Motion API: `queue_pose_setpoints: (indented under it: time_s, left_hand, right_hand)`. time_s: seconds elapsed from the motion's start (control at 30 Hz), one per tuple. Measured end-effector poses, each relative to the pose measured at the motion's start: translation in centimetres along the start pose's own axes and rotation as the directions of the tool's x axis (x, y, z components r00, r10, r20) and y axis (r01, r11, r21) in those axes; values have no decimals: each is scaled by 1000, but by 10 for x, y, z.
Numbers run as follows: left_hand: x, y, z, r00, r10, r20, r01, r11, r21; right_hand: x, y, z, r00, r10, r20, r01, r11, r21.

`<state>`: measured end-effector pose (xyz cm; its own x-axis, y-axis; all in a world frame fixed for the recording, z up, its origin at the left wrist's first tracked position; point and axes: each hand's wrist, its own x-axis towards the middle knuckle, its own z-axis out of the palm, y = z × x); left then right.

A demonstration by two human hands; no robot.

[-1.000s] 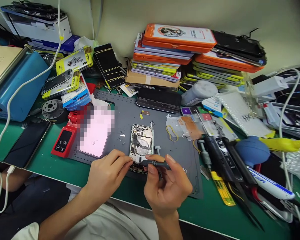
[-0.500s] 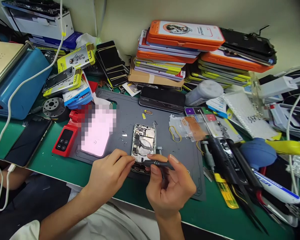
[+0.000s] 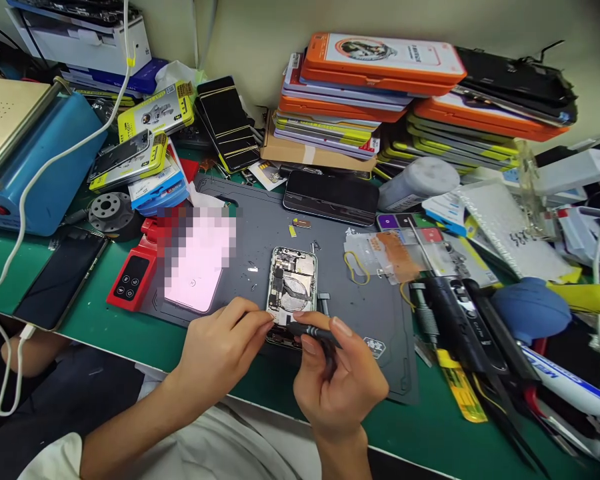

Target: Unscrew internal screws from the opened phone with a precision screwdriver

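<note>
An opened phone [image 3: 293, 287] with bare circuit parts lies on a grey work mat [image 3: 260, 230]. My left hand [image 3: 220, 350] rests at the phone's lower left edge, fingers pinched together against it. My right hand [image 3: 337, 380] is closed round a dark slim screwdriver [image 3: 313, 330], whose tip points left onto the phone's lower end. A pink phone back [image 3: 197, 267] lies on the mat to the left.
A red device [image 3: 130, 280] and a dark phone [image 3: 60, 280] lie at left by a blue machine [image 3: 30, 153]. Stacked orange and yellow boxes [image 3: 375, 87] line the back. Tweezers, tools [image 3: 455, 320] and a blue blower [image 3: 530, 310] crowd the right.
Both hands have stayed at the phone's lower end with the screwdriver. The camera view has shifted slightly, so everything sits a little further right.
</note>
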<state>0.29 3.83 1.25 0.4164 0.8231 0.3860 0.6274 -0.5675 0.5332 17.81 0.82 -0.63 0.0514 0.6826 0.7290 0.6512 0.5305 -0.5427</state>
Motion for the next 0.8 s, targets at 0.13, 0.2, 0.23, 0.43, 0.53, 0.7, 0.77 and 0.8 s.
queue_pose_setpoints:
  time_s: [0.13, 0.2, 0.23, 0.43, 0.53, 0.7, 0.77, 0.8]
  left_hand:
    - [-1, -1, 1, 1000, 8, -9, -8, 1000, 6]
    - [-1, -1, 2, 1000, 5, -8, -5, 1000, 6]
    - [-1, -1, 2, 1000, 5, -8, -5, 1000, 7]
    - [-2, 0, 0, 1000, 6, 9, -6, 1000, 7]
    - [-2, 0, 0, 1000, 5, 7, -5, 1000, 7]
    - [-1, -1, 1, 1000, 12, 1, -12, 1000, -1]
    - [0, -1, 1, 1000, 14, 2, -14, 1000, -6]
    - [0, -1, 0, 1000, 17, 1, -17, 1000, -11]
  right_hand:
    - [4, -2, -2, 1000, -24, 11, 25, 998, -60]
    - [7, -5, -3, 999, -39, 18, 40, 996, -85]
    - [7, -6, -4, 999, -46, 24, 48, 995, -89]
    - [5, -5, -4, 998, -57, 39, 59, 996, -59]
    - [4, -4, -5, 999, -39, 18, 40, 996, -75]
    - [3, -4, -4, 1000, -9, 8, 10, 998, -61]
    - [4, -6, -3, 1000, 26, 1, -26, 998, -63]
    - [5, -7, -3, 999, 37, -19, -39, 997, -63]
